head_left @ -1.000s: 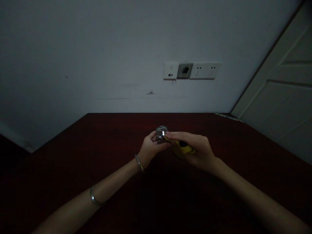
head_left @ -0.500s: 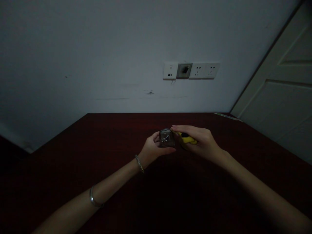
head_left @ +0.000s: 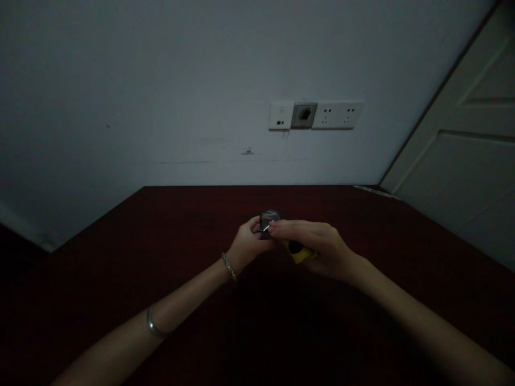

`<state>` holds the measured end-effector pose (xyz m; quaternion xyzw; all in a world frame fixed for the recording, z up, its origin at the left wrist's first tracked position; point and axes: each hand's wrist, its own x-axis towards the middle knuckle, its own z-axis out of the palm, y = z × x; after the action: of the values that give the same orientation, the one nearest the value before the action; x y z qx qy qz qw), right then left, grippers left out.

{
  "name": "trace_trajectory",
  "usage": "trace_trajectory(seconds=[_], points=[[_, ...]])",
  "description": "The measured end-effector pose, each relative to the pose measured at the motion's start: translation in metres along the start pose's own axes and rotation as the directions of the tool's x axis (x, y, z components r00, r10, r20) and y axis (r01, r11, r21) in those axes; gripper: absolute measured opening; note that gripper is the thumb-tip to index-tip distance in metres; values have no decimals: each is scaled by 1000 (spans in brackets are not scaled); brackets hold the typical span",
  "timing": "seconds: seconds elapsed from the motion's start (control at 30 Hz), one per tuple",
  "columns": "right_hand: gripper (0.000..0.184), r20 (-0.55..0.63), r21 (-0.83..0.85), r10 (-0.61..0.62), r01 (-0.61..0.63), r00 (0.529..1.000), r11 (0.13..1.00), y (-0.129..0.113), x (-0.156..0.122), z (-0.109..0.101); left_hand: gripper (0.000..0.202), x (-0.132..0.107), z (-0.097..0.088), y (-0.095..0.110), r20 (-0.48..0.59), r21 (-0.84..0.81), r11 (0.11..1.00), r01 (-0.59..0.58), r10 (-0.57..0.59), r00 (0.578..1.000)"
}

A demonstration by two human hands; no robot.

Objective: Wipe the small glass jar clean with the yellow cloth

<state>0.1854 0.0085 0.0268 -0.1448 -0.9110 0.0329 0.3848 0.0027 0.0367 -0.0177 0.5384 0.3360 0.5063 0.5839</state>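
Observation:
Held in my left hand (head_left: pixel 249 244) is a small dark box (head_left: pixel 267 219) with a shiny, clear film over it, raised above the table. My left fingers and thumb are closed round its left side and bottom. My right hand (head_left: pixel 317 244) is closed on a yellow utility knife (head_left: pixel 300 253) with a black part; its blade cannot be made out. The right fingertips reach over the front of the box and hide its lower right part. Both hands meet at the box.
Below lies a dark red wooden table (head_left: pixel 193 214), its far edge against a pale wall (head_left: pixel 181 80). Wall sockets (head_left: pixel 338 115) sit above the table. A panelled white door (head_left: pixel 475 145) stands at the right. A thin patterned strip (head_left: pixel 374 191) lies at the far right edge.
My right hand has moved left and slightly down, bringing its fingertips over the box. The knife has shifted down and left. My left hand and the box have moved slightly left.

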Motion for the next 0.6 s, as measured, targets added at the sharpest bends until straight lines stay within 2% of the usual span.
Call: trace_trajectory(seconds=[0.1, 0.3, 0.43, 0.6], points=[[51, 62, 14, 8, -9, 998, 1000, -5, 4, -2, 56, 3, -2, -2, -17, 71, 997, -16, 17, 1000], [47, -39, -102, 42, -46, 998, 994, 3, -2, -8, 73, -4, 3, -6, 49, 182, 980, -77, 69, 996], [45, 79, -259, 1, 20, 997, 966, 7, -4, -7, 76, -8, 6, -8, 91, 240, 961, -140, 121, 988], [30, 123, -328, -106, 142, 987, 934, -6, 5, -2, 60, -5, 7, -4, 66, 278, 952, -126, 112, 991]])
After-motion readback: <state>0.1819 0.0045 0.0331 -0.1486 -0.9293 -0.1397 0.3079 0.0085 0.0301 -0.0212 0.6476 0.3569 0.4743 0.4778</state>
